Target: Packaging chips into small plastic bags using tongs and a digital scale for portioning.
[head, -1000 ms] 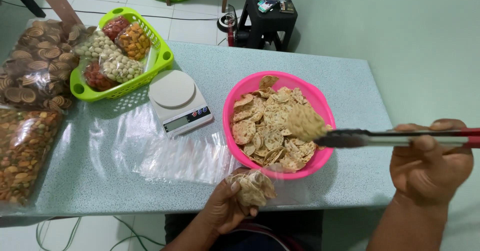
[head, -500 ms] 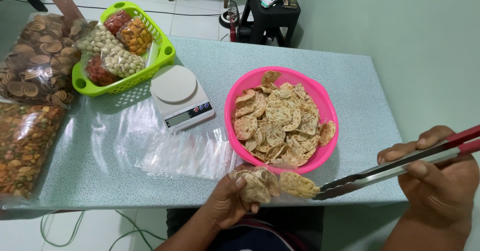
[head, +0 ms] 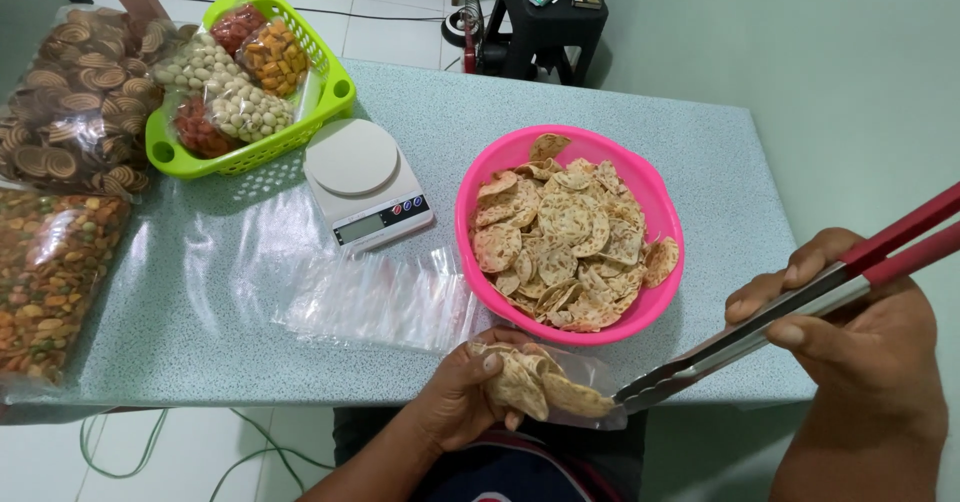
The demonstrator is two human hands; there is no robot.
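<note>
a: which packages sit at the far left?
b: two big clear bags, one of brown swirl biscuits [head: 70,97], one of mixed nuts [head: 50,277].
a: and by the pink bowl?
b: flat clear bags [head: 385,297] on the counter, beneath the scale's grey screen [head: 362,228].

Cracker-filled clear bag [head: 540,382], tongs [head: 790,312] inside

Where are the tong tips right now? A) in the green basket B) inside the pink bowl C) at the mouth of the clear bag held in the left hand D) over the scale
C: the tongs in the right hand reach the clear bag of crackers held by the left hand, outside the pink bowl.
</note>
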